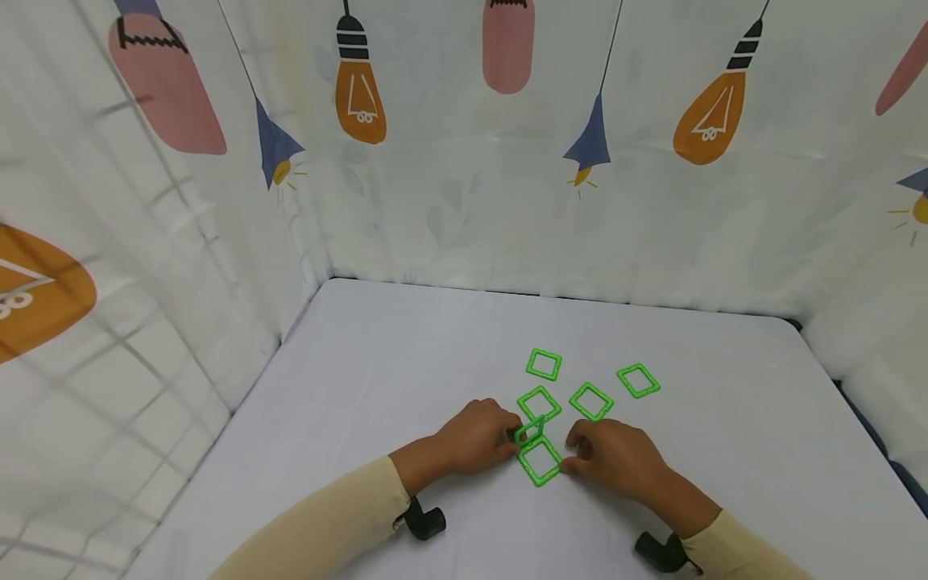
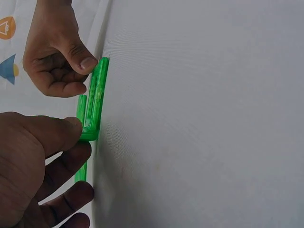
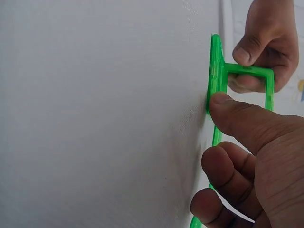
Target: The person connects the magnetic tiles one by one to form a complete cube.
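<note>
While both hands are bunched together near the front middle of the white table (image 1: 406,354), the left hand (image 1: 474,439) has an upright green square frame (image 1: 532,431) pinched between thumb and fingers, standing it on edge. The right hand (image 1: 616,459) sits at about 3 o'clock from the flat green frame (image 1: 540,463), fingers curled, thumb pressing on its side. My guess is it's pinning that one down so it doesn't slide while the standing piece gets lined up along the shared edge; the wrist views show the two frames meeting at a right angle there.

From the left wrist view, the left thumb (image 2: 57,135) is right on the joint where the pieces touch, so neither hand is open at all, both are busy gripping or pressing green plastic.

Four more loose frames (image 1: 590,401) lie flat from roughly 12 to 2 o'clock of the hands, near but not touching the pair being worked. Lightbulb-print curtains (image 1: 464,161) wall off the back and sides.
</note>
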`<state>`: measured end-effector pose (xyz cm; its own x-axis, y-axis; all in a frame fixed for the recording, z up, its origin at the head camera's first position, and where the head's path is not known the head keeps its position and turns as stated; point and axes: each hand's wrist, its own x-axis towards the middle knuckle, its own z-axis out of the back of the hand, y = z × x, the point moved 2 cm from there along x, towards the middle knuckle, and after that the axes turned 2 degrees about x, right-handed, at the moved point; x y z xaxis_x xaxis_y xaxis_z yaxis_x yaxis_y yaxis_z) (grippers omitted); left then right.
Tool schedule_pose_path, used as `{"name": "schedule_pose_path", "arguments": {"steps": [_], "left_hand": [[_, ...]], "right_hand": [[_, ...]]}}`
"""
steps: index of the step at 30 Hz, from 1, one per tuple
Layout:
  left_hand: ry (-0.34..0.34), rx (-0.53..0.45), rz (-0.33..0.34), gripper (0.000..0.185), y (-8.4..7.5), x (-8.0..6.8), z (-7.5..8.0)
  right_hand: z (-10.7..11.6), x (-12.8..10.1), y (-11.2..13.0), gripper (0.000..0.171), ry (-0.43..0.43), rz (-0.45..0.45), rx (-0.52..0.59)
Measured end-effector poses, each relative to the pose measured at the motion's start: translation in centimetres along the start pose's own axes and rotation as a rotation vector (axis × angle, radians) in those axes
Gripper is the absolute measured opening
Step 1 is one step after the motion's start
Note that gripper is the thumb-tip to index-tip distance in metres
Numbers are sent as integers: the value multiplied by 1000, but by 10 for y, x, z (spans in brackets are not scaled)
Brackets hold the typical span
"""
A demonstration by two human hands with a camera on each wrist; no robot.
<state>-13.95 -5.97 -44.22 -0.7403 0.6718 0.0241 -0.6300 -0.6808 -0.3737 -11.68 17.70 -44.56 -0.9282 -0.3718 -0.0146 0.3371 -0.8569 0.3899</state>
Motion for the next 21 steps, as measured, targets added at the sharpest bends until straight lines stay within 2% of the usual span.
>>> {"name": "schedule_pose_path", "arguments": {"steps": [10, 21], "left_hand": [[-1, 29, -12, 9, -1, -4, -2], [-17, 17, -36, 9, 2, -5, -4]], "right_hand": [[0, 6, -3, 27, -31, 4, -6], [1, 13, -8, 28, -13, -29, 14]]}}
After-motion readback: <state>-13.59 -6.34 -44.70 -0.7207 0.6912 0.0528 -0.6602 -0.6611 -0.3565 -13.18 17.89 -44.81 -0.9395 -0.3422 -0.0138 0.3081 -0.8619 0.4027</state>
